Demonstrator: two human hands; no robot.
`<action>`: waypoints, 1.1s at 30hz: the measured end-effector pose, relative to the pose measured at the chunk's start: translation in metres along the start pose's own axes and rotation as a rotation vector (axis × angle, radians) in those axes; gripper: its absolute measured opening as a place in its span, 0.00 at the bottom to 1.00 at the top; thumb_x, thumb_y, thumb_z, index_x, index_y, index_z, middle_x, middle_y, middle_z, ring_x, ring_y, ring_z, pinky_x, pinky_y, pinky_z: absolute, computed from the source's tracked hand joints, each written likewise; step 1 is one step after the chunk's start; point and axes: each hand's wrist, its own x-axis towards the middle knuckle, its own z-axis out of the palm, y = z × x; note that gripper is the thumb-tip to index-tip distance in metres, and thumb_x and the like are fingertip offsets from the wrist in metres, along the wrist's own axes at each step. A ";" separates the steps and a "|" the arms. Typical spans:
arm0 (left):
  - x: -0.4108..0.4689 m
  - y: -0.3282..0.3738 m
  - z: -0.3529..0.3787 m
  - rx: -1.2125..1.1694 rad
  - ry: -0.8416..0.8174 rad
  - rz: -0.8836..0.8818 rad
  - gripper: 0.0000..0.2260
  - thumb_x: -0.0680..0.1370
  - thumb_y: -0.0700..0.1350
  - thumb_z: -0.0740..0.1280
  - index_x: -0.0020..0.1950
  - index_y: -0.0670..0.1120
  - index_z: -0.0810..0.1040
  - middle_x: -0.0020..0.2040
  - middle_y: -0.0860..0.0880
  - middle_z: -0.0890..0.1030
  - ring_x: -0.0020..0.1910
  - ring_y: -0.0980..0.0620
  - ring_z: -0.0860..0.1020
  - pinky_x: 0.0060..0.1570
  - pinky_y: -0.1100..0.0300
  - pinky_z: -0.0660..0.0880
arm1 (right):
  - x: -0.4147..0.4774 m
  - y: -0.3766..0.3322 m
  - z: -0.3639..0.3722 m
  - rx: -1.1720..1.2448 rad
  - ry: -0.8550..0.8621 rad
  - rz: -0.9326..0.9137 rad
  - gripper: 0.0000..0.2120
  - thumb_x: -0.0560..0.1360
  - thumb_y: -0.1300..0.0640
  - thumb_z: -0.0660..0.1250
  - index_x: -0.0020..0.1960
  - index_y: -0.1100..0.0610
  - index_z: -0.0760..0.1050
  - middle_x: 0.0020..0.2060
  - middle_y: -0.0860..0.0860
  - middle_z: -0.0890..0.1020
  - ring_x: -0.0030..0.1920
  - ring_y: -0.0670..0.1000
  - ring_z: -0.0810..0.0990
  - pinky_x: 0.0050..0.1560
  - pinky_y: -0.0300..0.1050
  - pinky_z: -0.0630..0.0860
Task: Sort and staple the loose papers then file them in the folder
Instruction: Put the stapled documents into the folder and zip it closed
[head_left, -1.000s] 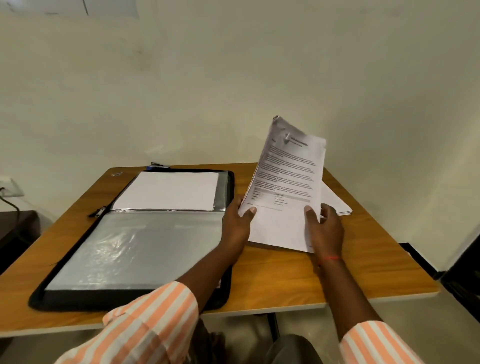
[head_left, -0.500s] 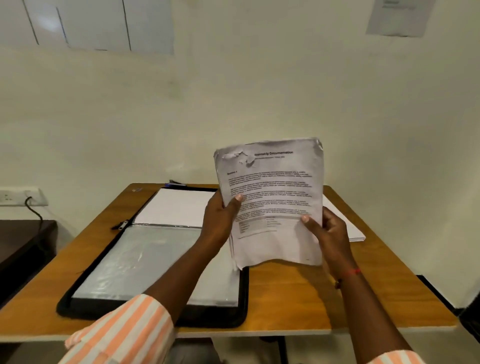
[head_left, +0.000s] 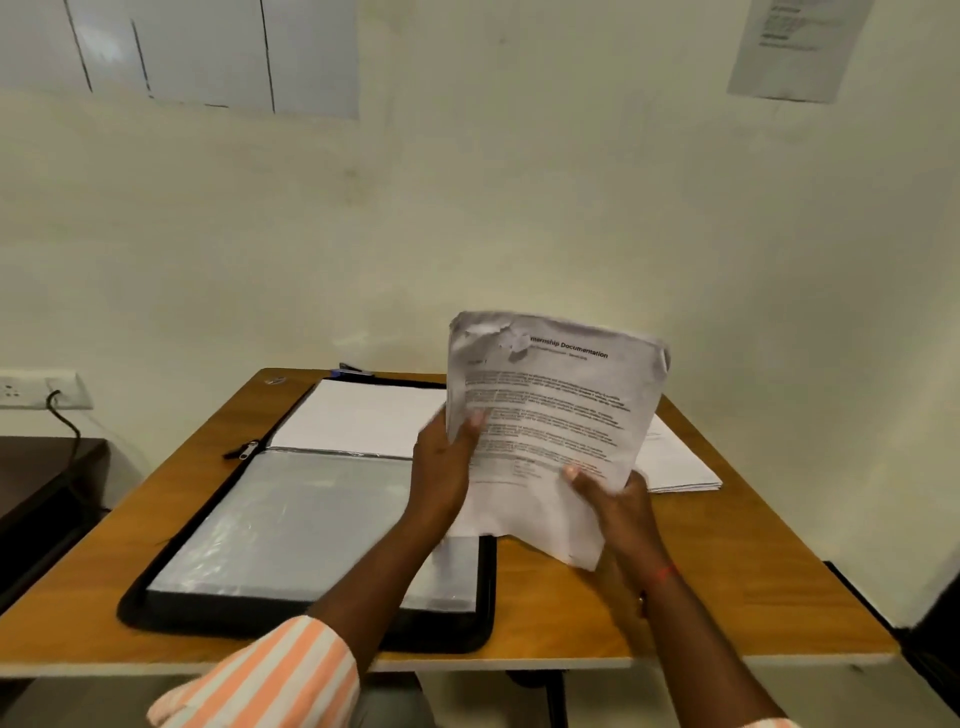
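Note:
I hold a printed paper bundle (head_left: 550, 415) upright above the table, its text facing me and its top left corner crumpled. My left hand (head_left: 441, 467) grips the bundle's left edge with the thumb on the front. My right hand (head_left: 618, 504) pinches its lower right part. An open black zip folder (head_left: 311, 525) with clear plastic sleeves lies flat on the left of the table, white sheets (head_left: 358, 415) showing in its far half. A stack of loose white papers (head_left: 675, 462) lies flat behind the bundle on the right.
The wooden table (head_left: 727, 597) stands against a cream wall. A small blue and black object (head_left: 353, 370), perhaps a stapler, lies at the table's far edge behind the folder. A dark cabinet (head_left: 47, 488) and a wall socket (head_left: 36, 389) are at the left.
The bundle has turned from edge-on to facing me and has been lifted higher. My left hand slid up its left edge. The camera has tilted upward.

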 end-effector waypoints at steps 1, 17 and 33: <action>-0.007 -0.016 -0.003 0.004 -0.013 -0.053 0.10 0.83 0.50 0.65 0.62 0.50 0.79 0.53 0.52 0.86 0.50 0.56 0.85 0.42 0.65 0.80 | -0.006 0.012 0.004 -0.006 -0.006 0.030 0.14 0.74 0.61 0.74 0.58 0.49 0.79 0.50 0.44 0.87 0.53 0.48 0.85 0.45 0.39 0.82; 0.035 -0.004 -0.075 0.684 -0.315 -0.144 0.08 0.83 0.46 0.64 0.53 0.55 0.82 0.46 0.58 0.84 0.46 0.59 0.82 0.45 0.59 0.77 | 0.017 -0.013 -0.021 0.204 -0.062 0.100 0.24 0.75 0.43 0.66 0.66 0.55 0.76 0.57 0.53 0.85 0.54 0.57 0.85 0.39 0.44 0.77; -0.005 -0.056 -0.069 0.781 0.046 0.035 0.09 0.78 0.55 0.70 0.55 0.56 0.76 0.51 0.57 0.79 0.49 0.57 0.78 0.48 0.58 0.76 | 0.017 0.055 -0.077 -0.193 0.389 0.168 0.13 0.80 0.64 0.67 0.64 0.57 0.77 0.52 0.53 0.84 0.46 0.53 0.84 0.38 0.45 0.80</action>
